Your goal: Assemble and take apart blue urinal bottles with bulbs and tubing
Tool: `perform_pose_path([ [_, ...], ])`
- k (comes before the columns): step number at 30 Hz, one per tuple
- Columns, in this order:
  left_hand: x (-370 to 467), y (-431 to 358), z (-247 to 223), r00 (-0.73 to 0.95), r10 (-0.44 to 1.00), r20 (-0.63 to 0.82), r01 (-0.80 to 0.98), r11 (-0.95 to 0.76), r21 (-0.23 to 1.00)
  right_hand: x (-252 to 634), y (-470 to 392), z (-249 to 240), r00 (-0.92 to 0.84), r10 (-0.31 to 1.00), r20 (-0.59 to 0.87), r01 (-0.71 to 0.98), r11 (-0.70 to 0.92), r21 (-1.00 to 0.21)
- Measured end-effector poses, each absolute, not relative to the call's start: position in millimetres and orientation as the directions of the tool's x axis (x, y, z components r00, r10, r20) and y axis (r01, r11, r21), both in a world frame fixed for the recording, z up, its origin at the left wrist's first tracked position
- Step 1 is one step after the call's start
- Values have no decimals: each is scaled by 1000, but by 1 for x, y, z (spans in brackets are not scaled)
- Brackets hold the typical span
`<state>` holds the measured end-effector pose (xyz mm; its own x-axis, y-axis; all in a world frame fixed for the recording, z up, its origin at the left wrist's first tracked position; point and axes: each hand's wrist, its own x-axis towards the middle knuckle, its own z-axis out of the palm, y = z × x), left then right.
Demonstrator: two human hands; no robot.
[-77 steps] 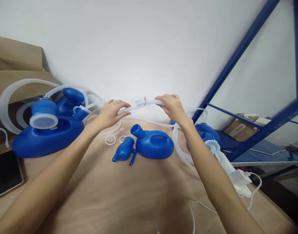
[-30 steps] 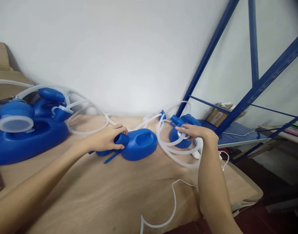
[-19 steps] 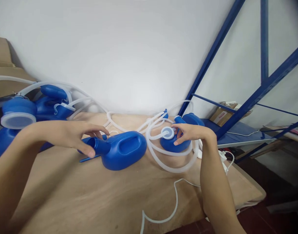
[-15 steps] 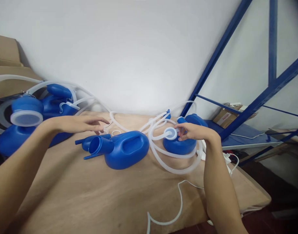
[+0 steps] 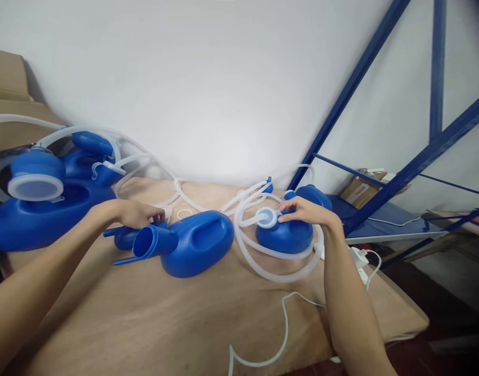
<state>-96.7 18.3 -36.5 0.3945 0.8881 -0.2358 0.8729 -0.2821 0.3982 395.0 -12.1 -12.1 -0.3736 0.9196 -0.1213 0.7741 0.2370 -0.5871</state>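
My right hand (image 5: pixel 302 211) pinches the edge of a white cap (image 5: pixel 267 217) with a translucent tube leading from it. This cap sits at the mouth of a blue urinal bottle (image 5: pixel 284 239) on the right. My left hand (image 5: pixel 140 213) reaches down with bent fingers behind another blue urinal bottle (image 5: pixel 198 245), which lies with its round mouth uncapped toward the left. Its fingertips meet beside a small white piece (image 5: pixel 168 212), just above a blue part (image 5: pixel 126 237); whether they grip either is unclear. A white ring (image 5: pixel 184 213) lies close by.
Several blue bottles (image 5: pixel 47 222) with tubes crowd the left side. Coiled translucent tubing (image 5: pixel 278 277) surrounds the right bottle. A white cable (image 5: pixel 284 334) crosses the wooden table (image 5: pixel 165 324). A blue metal rack (image 5: pixel 380 222) holding a cardboard box (image 5: pixel 360 190) stands right.
My left hand has lowered behind the uncapped bottle, and its fingers have curled in. My right hand stays at the white cap. The whole view has shifted slightly.
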Motion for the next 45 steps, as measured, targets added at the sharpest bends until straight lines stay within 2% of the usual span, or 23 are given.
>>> perform_pose_path([
  [2, -103, 18, -33, 399, 836, -375, 889, -254, 380, 387, -9, -16, -401, 908, -119, 746, 248, -618],
  [4, -111, 21, -29, 375, 834, -405, 908, -243, 341, 378, -5, -20, -422, 898, -126, 711, 242, -660],
  [6, -118, 23, -22, 385, 869, -311, 902, -283, 325, 368, -2, -25, -465, 878, -115, 662, 258, -704],
  [11, -97, -9, 11, 475, 878, 58, 812, -463, 355, 356, 6, -38, -502, 864, -43, 599, 311, -738],
  [13, -71, -36, 16, 553, 813, 182, 767, -582, 271, 357, 9, -42, -495, 868, -39, 585, 299, -754],
  [14, -57, -49, 15, 627, 745, 226, 723, -665, 186, 357, 10, -44, -496, 867, -38, 574, 295, -764],
  [16, -31, -67, 4, 698, 681, 220, 692, -721, 38, 358, 12, -46, -497, 868, -14, 546, 300, -782],
  [18, -15, -74, -10, 702, 708, 70, 711, -701, -44, 357, 11, -47, -493, 870, 22, 510, 309, -803],
  [20, -11, -71, -18, 679, 731, -74, 725, -683, -91, 357, 9, -46, -495, 868, 42, 464, 305, -832],
  [22, -11, -66, -17, 664, 735, -141, 726, -678, -115, 357, 8, -45, -530, 848, 28, 414, 287, -864],
  [27, 28, -82, 7, 555, 831, -48, 808, -551, -209, 367, 14, -47, -714, 700, 6, 270, 283, -920],
  [30, 84, -92, 7, 548, 831, 91, 832, -531, -161, 374, 18, -51, -793, 609, 4, 219, 291, -931],
  [32, 116, -89, -2, 535, 816, 220, 843, -532, -76, 375, 18, -54, -794, 608, -17, 236, 281, -930],
  [35, 140, -75, -22, 471, 837, 277, 869, -495, 17, 369, 13, -54, -726, 687, -29, 274, 250, -928],
  [38, 134, -63, -37, 441, 853, 278, 886, -464, 19, 357, 10, -51, -660, 748, -69, 411, 283, -867],
  [41, 121, -54, -39, 515, 812, 274, 846, -534, -7, 346, 9, -45, -620, 772, -144, 615, 364, -700],
  [43, 115, -50, -37, 562, 783, 267, 816, -577, -24, 342, 8, -42, -618, 766, -177, 675, 402, -619],
  [45, 115, -48, -36, 592, 763, 260, 796, -605, -36, 341, 8, -39, -632, 752, -185, 680, 424, -598],
])
